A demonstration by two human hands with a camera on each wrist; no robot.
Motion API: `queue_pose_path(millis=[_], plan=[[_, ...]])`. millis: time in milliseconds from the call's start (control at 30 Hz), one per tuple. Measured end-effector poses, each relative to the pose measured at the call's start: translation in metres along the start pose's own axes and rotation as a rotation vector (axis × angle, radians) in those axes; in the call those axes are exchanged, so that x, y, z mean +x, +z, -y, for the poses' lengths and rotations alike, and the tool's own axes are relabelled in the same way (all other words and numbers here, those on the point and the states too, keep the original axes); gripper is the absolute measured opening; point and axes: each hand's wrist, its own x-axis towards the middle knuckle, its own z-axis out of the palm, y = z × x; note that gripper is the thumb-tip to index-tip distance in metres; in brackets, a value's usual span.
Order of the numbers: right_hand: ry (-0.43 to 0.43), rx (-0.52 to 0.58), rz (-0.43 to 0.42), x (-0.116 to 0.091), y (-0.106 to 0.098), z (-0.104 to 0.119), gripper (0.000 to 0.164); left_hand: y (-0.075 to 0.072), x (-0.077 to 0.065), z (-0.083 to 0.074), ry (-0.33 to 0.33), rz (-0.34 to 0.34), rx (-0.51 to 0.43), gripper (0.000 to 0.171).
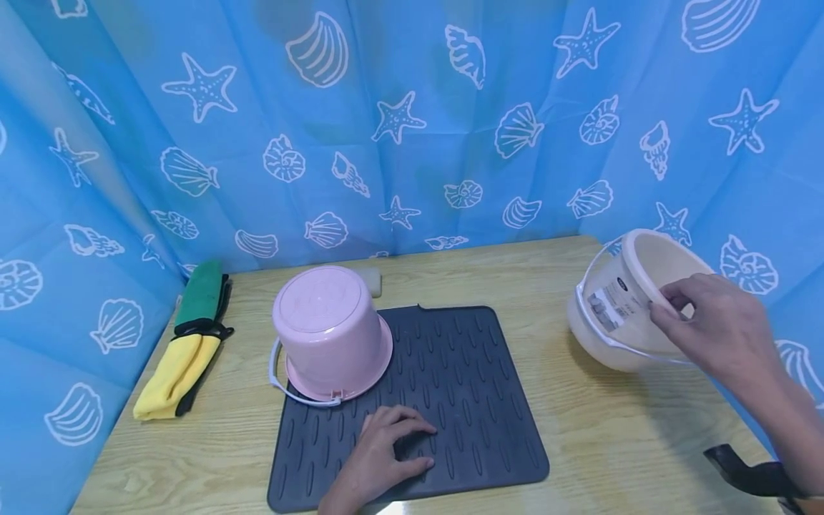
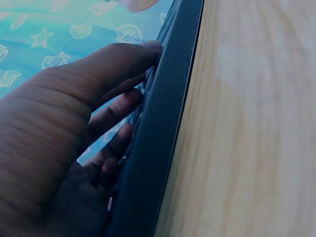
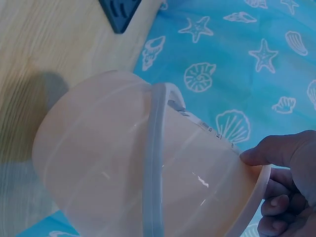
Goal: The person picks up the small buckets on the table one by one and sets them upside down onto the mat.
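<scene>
Left hand (image 1: 386, 458) lies flat, fingers spread; right hand (image 1: 714, 322) pinches, raised.

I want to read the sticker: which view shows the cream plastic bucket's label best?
The head view: the cream plastic bucket, held by the right hand, shows its label. The right wrist view shows unlabelled wall; the left wrist view, nothing.

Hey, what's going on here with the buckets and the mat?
A person's right hand grips the rim of a cream bucket, holding it tilted above the wooden table. The left hand rests on a dark ridged mat. A pink bucket sits upside down on the mat's far left corner, with folded cloths beside it.
</scene>
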Motion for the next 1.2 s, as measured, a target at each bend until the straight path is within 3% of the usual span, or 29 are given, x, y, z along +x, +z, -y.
queue_pose_path(millis=[300,900,1200], plan=[[-0.006,0.044,-0.094,0.004,0.002,0.017,0.011,0.000,0.000,0.002,0.018,-0.005,-0.002,0.034],[0.026,0.164,-0.170,0.013,0.011,0.040,0.012,-0.001,0.001,0.002,0.043,-0.015,0.004,0.034],[0.062,0.211,-0.198,0.014,0.018,0.047,0.014,0.000,0.001,0.001,0.012,-0.001,0.001,0.033]])
